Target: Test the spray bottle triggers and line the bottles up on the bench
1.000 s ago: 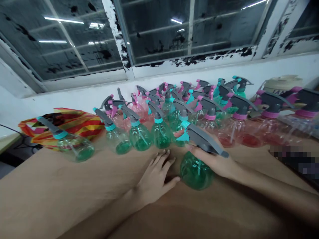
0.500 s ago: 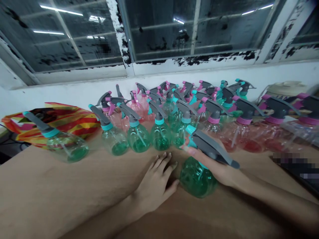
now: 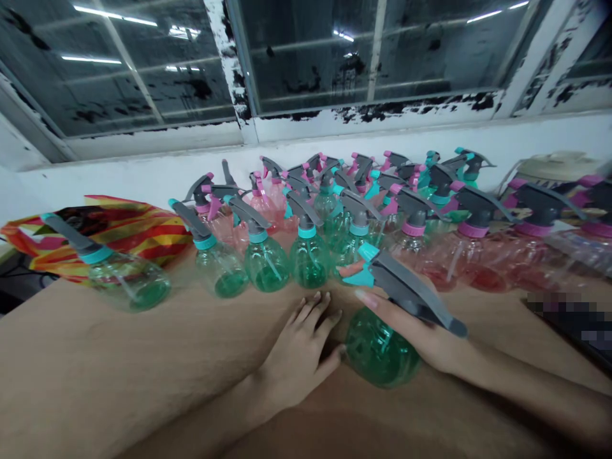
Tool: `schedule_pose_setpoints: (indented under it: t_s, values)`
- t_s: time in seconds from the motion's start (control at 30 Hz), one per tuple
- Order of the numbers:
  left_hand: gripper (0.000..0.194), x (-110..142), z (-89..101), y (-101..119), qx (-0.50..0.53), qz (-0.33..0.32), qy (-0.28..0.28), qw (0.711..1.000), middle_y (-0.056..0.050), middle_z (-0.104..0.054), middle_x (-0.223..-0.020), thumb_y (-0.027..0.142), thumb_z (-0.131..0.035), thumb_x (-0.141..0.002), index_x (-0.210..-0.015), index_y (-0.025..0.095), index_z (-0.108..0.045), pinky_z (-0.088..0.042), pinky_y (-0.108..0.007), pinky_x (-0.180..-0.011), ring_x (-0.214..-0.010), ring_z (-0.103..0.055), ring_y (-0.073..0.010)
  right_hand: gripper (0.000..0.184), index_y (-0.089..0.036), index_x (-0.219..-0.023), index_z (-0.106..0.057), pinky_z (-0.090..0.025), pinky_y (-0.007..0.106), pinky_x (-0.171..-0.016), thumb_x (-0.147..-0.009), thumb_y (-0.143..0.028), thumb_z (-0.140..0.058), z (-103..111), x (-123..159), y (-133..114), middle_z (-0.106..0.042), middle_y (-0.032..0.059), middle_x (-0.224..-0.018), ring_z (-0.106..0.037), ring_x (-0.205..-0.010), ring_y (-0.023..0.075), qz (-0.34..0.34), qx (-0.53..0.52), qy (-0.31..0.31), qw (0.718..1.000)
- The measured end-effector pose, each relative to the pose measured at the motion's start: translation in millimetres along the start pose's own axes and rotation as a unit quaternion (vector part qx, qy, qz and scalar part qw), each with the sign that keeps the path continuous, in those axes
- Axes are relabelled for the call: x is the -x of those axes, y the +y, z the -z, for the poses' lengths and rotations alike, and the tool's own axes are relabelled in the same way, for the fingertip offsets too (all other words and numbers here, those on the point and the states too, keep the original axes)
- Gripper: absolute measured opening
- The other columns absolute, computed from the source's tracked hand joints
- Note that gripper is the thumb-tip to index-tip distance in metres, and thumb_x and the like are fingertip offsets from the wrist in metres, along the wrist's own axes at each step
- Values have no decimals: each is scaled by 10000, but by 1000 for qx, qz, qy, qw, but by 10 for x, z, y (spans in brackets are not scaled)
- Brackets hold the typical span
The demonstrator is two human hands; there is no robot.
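My right hand [image 3: 430, 331] is wrapped round the neck of a green spray bottle [image 3: 380, 350] with a grey and turquoise spray head, one finger at its trigger. The bottle leans slightly, close to the tabletop; whether its base touches is hard to tell. Just left of it, my left hand [image 3: 301, 344] lies flat on the wooden table [image 3: 143, 363], fingers spread and holding nothing. Beyond the hands stands a row of green spray bottles [image 3: 266, 264] with turquoise collars. To their right are pink spray bottles [image 3: 482, 268] with pink collars.
Many more spray bottles crowd behind the front row against the white wall. At the left, a single green bottle [image 3: 129, 287] stands before a red and yellow striped bag [image 3: 143, 223]. A dark flat object [image 3: 568, 325] lies at the right, partly blurred out. Windows rise above.
The spray bottle in my right hand has tipped slightly and shifted a little right and toward me. A finger now shows extended at the trigger. My left hand stays put.
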State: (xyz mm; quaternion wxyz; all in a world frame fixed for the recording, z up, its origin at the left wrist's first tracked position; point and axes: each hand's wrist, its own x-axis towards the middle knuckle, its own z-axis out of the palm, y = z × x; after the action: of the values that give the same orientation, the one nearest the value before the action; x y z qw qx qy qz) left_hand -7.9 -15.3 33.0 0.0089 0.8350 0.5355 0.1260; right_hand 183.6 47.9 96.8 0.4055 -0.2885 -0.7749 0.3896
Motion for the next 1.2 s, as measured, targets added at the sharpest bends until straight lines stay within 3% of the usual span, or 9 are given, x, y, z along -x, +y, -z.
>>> schedule_pose_setpoints:
  t_s: [0.17, 0.33, 0.47, 0.63, 0.8, 0.87, 1.03, 1.2]
  values:
    - [507, -14, 9, 5, -3, 7, -12, 1000, -135, -439, -1433, 317, -565, -892, -1354, 144, -448, -273, -516, -1104, -1375, -297, -298, 289, -253, -1115, -607, -540, 341, -828, -835, -325, -593, 3, 13, -9, -704, 33, -1028, -674, -920, 210, 11, -9, 13, 1000]
    - [500, -9, -5, -2, -5, 5, -13, 1000, -142, -441, -1430, 327, -551, -897, -1350, 143, -449, -285, -525, -1094, -1365, -317, -303, 209, -287, -1027, -633, -557, 341, -674, -848, -373, -566, 11, 29, 3, -689, 6, -810, -666, -744, 211, 9, 16, 9, 1000]
    - [493, 6, -24, -13, -10, -2, 2, 1000, -142, -439, -1430, 325, -540, -903, -1353, 151, -440, -288, -520, -1092, -1366, -317, -296, 276, -295, -1112, -601, -529, 348, -833, -838, -329, -588, 24, 15, 7, -678, 14, -923, -654, -906, 218, 7, -17, -5, 1000]
    - [488, 1, -7, 2, -22, -3, -11, 1000, -151, -429, -1436, 318, -546, -907, -1348, 136, -446, -276, -517, -1098, -1370, -305, -300, 272, -278, -1129, -580, -523, 367, -761, -862, -331, -567, 31, -3, 21, -663, 22, -928, -634, -769, 198, -9, -9, -37, 999]
    - [475, -9, 10, 16, -24, 3, -14, 1000, -148, -444, -1424, 312, -544, -911, -1340, 130, -450, -286, -520, -1094, -1361, -322, -301, 154, -266, -996, -592, -488, 332, -809, -869, -352, -573, 26, -16, 26, -647, 13, -950, -617, -893, 191, 44, -10, -29, 999]
    - [485, -10, -1, 11, -30, 2, -14, 999, -155, -443, -1424, 312, -548, -911, -1344, 119, -445, -282, -514, -1098, -1356, -331, -302, 84, -264, -907, -585, -478, 302, -739, -886, -339, -551, 23, -9, 37, -610, -6, -859, -595, -829, 169, 51, -8, -34, 998]
    - [494, -1, -39, -13, -39, -5, -10, 999, -165, -435, -1426, 320, -541, -912, -1346, 108, -438, -288, -516, -1094, -1356, -330, -303, 175, -244, -759, -510, -443, 274, -629, -897, -350, -533, 23, 20, 60, -481, -38, -692, -504, -644, 126, 37, 4, -31, 999]
    - [474, 15, -43, -16, -31, -6, 10, 999, -153, -450, -1414, 328, -519, -916, -1337, 127, -434, -310, -513, -1082, -1357, -330, -291, 108, -263, -931, -610, -514, 306, -734, -863, -342, -580, 29, 17, 28, -645, 0, -888, -628, -824, 171, 43, -4, -32, 999]
